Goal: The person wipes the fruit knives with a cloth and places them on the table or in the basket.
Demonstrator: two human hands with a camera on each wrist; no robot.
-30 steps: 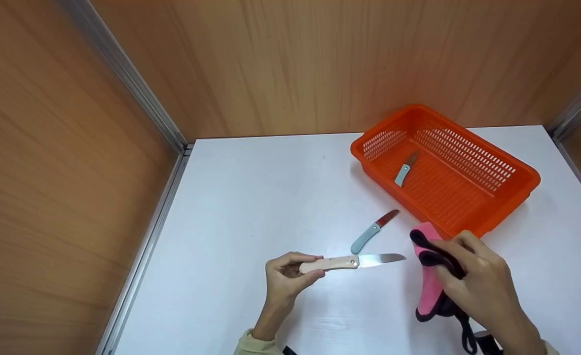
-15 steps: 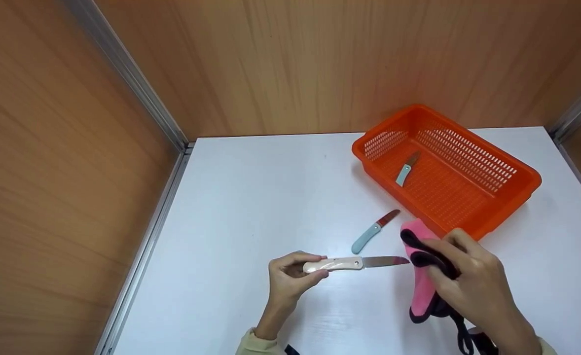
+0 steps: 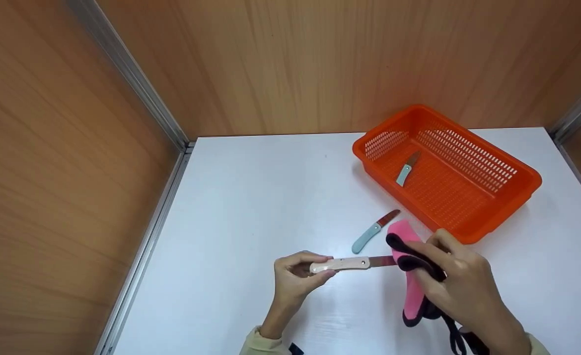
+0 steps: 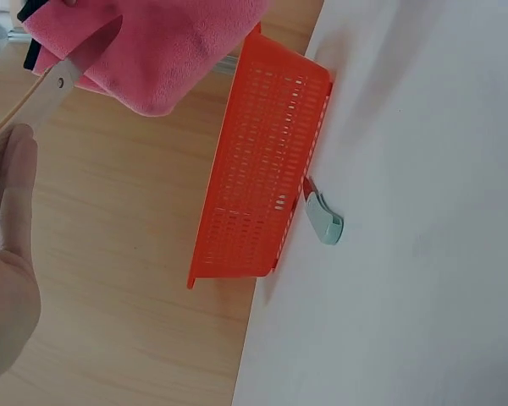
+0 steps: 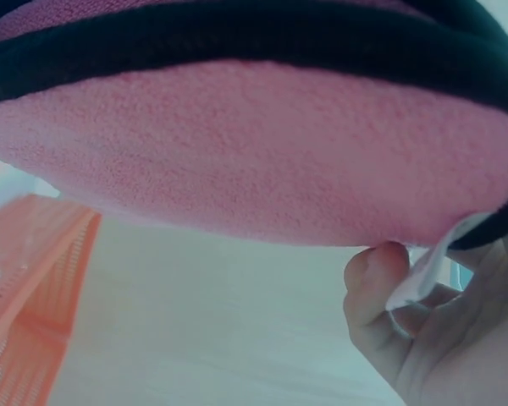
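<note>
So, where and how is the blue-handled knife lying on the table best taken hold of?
Probably by its handle, coming from the person's left: the handle's end lies leftward and nearer the person, while the open blade points toward the orange basket.

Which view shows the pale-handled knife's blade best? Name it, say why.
Left wrist: the blade shows to its tip, before the pink cloth. In the head view, the cloth hides its end; the right wrist view shows no blade.

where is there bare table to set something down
Widest: white table left of the loose blue-handled knife and left hand, to the metal rail. Smaller: right of the basket and right hand. Crowded: between that knife, basket and pink cloth.
</note>
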